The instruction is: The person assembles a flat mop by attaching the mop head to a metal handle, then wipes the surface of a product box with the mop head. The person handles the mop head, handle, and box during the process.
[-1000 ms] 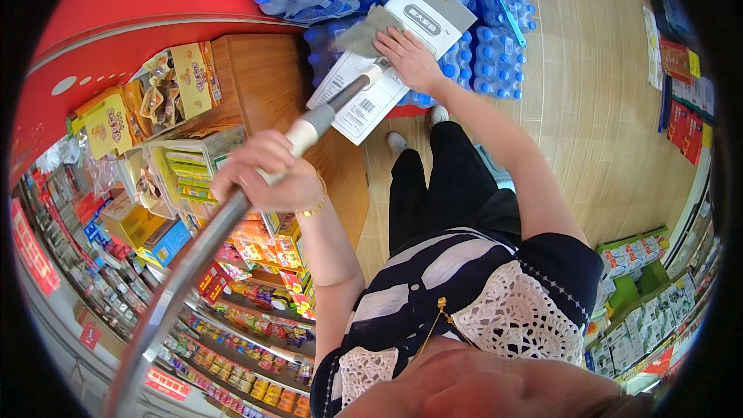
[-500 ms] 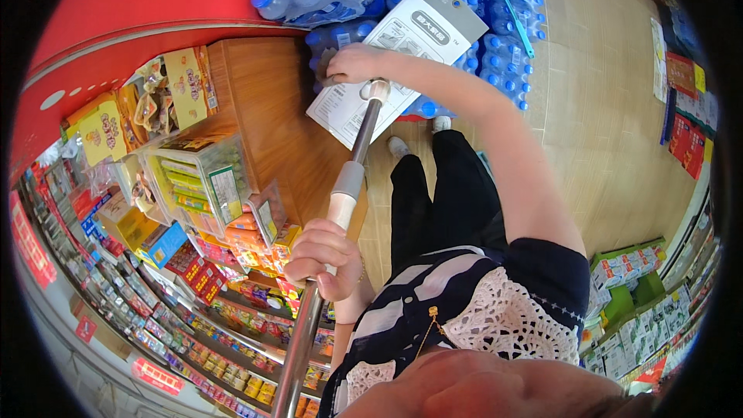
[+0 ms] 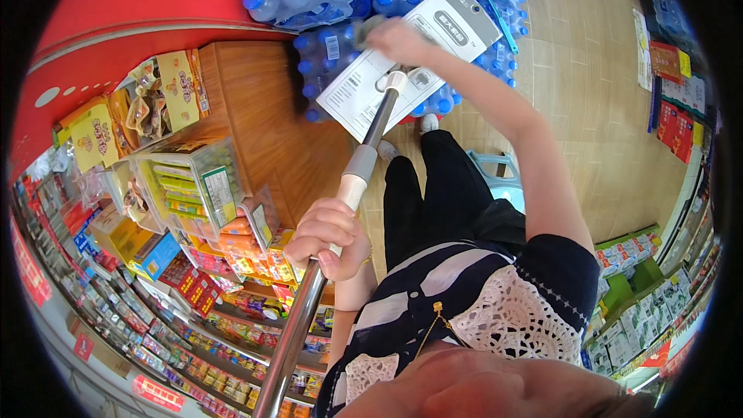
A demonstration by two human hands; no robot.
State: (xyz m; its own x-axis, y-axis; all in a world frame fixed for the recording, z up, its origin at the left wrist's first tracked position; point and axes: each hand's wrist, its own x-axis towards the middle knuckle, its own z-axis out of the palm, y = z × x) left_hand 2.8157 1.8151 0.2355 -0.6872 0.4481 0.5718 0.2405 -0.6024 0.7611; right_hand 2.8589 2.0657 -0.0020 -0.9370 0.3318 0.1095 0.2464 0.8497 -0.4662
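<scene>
Left hand [image 3: 329,238] wraps the pole [image 3: 359,164], fingers closed, likely steadying it over the white card [image 3: 360,91]! Right hand [image 3: 399,40] blurs by grey cloth [image 3: 368,29]; can't tell its grip.

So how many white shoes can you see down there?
2: the left shoe just right of the pole, and the right shoe farther right, near the blue-capped bottles. The trouser legs partly cover both.

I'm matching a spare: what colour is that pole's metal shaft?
The metal shaft is shiny silver, clearest in head view.
</scene>
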